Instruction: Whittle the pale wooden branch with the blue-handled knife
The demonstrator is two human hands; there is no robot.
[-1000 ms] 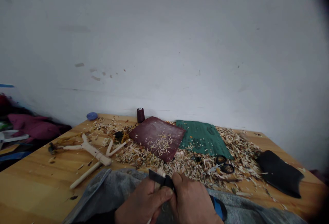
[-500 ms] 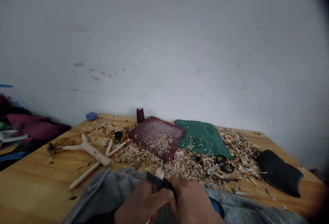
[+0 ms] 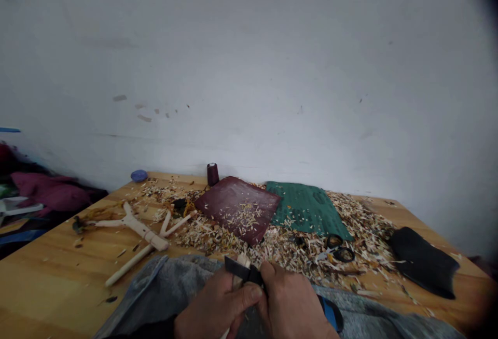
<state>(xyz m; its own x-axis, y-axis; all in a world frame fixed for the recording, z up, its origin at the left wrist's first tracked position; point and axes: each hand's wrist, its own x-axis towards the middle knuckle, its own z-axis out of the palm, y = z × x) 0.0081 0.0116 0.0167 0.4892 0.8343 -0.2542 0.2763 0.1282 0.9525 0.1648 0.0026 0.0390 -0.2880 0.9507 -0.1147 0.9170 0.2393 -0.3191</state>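
Observation:
My left hand is wrapped round a pale peeled stick, whose whittled tip sticks up past my fingers. A knife with a dark blade lies across the stick just below that tip. My right hand grips the knife's handle, most of it hidden under my fingers. The left thumb presses near the back of the blade, close to my right hand. Below both hands a grey cloth covers my lap and the table's front edge.
Wood shavings spread over the table. Forked peeled branches lie left. A maroon sheet, a green sheet and a maroon thread cone are at the back. Scissors and a black piece lie right.
The blade and the stick's tip have shifted very slightly to the right and up. My hands keep the same grip, and the table things stay put.

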